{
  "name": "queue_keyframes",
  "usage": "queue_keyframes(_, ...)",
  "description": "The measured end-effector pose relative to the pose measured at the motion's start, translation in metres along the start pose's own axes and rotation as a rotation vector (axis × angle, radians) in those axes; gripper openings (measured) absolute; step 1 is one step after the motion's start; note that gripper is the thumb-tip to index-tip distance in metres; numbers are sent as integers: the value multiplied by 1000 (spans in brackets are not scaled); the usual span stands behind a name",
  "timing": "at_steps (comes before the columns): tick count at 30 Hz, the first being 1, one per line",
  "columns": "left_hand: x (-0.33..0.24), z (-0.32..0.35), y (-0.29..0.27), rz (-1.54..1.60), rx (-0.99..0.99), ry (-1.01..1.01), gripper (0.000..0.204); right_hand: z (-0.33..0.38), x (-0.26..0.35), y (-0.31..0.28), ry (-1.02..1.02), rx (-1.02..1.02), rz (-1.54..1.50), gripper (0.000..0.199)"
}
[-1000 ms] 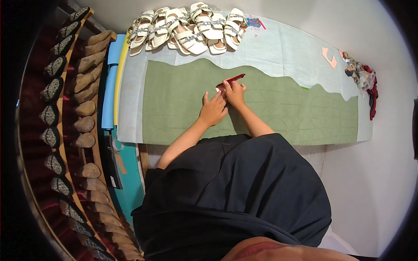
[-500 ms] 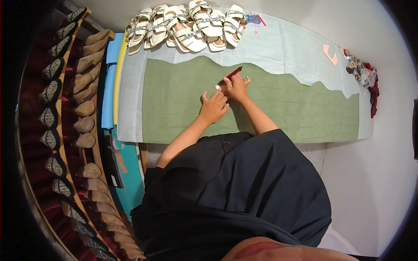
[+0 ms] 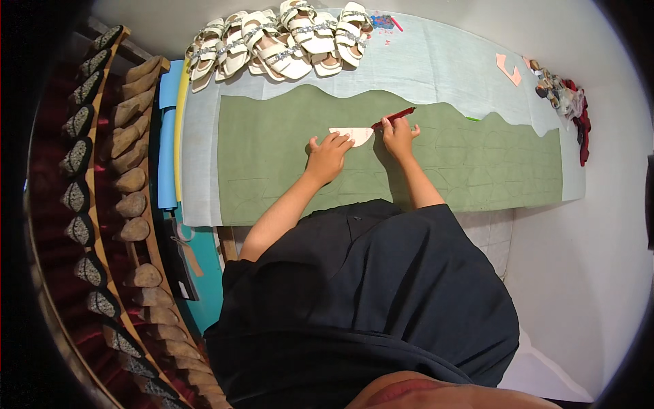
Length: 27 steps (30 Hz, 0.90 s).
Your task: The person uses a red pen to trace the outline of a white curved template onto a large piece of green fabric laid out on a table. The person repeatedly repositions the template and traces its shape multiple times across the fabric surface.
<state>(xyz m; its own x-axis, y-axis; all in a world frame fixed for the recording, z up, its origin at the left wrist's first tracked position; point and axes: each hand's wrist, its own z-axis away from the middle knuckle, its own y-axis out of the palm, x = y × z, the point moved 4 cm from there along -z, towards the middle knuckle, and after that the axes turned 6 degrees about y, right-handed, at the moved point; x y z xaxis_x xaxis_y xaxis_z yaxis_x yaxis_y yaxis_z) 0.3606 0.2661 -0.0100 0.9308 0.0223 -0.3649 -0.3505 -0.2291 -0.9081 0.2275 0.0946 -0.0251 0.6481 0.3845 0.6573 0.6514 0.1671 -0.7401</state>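
A large sheet of green material with a wavy far edge lies across the table, and rows of thin outlined curved shapes run over its right part. Spread on it, my left hand presses a pale half-round pattern piece flat with its fingertips; part of the piece is hidden under the fingers. My right hand grips a dark red pen, whose lower end is at the piece's right corner. The pen leans toward the far right.
Several white strappy sandals stand at the far left of the table. A pink cut-out and a cluttered pile lie far right. Wooden shoe lasts and dark shoe uppers line racks on the left.
My hands have moved apart; my right hand with the pen has shifted to the right. More of the pale pattern piece shows beside my left fingers. The whole view has shifted slightly.
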Motion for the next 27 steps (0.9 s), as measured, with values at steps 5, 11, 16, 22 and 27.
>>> queue_keyframes(5,17,-29,-10,-31,166,173,23,2,-2,-1,-19,-46,37,30)
queue_keyframes(11,22,-62,-22,-102,460,269,22,1,-6,-4,-4,-63,62,29)
queue_keyframes(16,37,-85,-24,39,379,107,73,13,1,-14,17,-102,-129,20)
queue_keyframes(22,52,-115,-18,-155,542,-139,146,81,59,-3,-428,16,-131,17)
queue_keyframes(27,48,-125,-16,-269,662,-100,148,94,89,28,-590,-1,33,34)
